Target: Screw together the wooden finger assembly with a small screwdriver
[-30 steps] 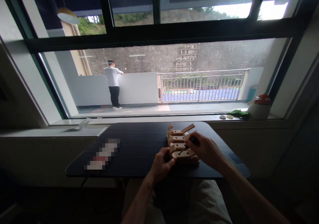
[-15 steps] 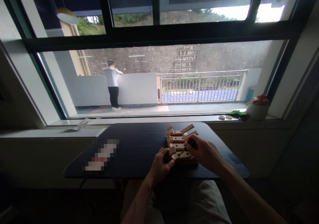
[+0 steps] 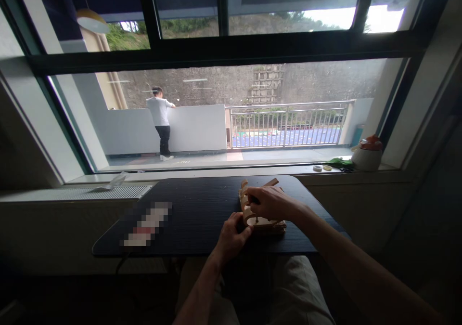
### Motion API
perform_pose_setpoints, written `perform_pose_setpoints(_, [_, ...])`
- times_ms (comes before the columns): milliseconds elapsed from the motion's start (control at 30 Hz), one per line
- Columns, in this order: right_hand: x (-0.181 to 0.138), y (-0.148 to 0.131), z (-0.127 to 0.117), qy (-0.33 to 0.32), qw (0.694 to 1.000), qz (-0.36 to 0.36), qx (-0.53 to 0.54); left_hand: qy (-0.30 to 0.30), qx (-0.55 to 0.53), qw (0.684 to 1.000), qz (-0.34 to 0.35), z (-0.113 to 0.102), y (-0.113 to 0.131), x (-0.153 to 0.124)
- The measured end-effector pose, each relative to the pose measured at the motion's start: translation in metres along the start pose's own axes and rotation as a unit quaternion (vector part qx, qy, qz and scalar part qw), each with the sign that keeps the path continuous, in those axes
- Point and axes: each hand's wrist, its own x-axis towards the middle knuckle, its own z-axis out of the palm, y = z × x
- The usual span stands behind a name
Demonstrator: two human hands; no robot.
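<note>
Head view, as I read it remotely: a dark-framed window (image 3: 187,50) fills the upper half, cut off at the top. Below it, a dark wood-grain table (image 3: 202,204), its right edge partly covered by the right forearm. On the table, right of centre, sits a wooden assembly (image 3: 267,223) with curled ends; I cannot see its middle beneath the hand. To its left, a strip (image 3: 147,225) is pixelated; any print is illegible to me. The right hand (image 3: 272,202) is closed around a dark-handled screwdriver (image 3: 254,200), grip mostly hidden. The left hand (image 3: 231,236), half-curled, holds the assembly's near-left corner between thumb and fingers. Pale marks (image 3: 181,162) beyond the window: too small to read.
</note>
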Motion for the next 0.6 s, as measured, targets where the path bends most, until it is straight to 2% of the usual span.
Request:
perform_pose_setpoints(133, [0.0,0.001,-0.005,-0.014,1.0,-0.018,0.005,0.007,-0.004,1.0,0.005,0.0,0.0,0.0])
perform_pose_setpoints(300, [0.0,0.011,-0.003,-0.012,1.0,-0.006,0.022,0.005,-0.013,1.0,0.003,0.001,-0.003,0.0])
perform_pose_setpoints(400, [0.006,0.017,0.005,0.01,0.999,0.023,0.034,0.005,-0.011,1.0,-0.001,0.002,-0.005,0.0])
perform_pose_setpoints(500, [0.012,0.021,0.012,0.015,0.996,0.081,0.028,0.007,-0.005,1.0,0.003,0.002,-0.007,0.001])
perform_pose_setpoints(600, [0.011,0.017,0.014,0.018,0.996,0.087,-0.003,0.008,0.002,1.0,0.012,0.003,-0.008,0.001])
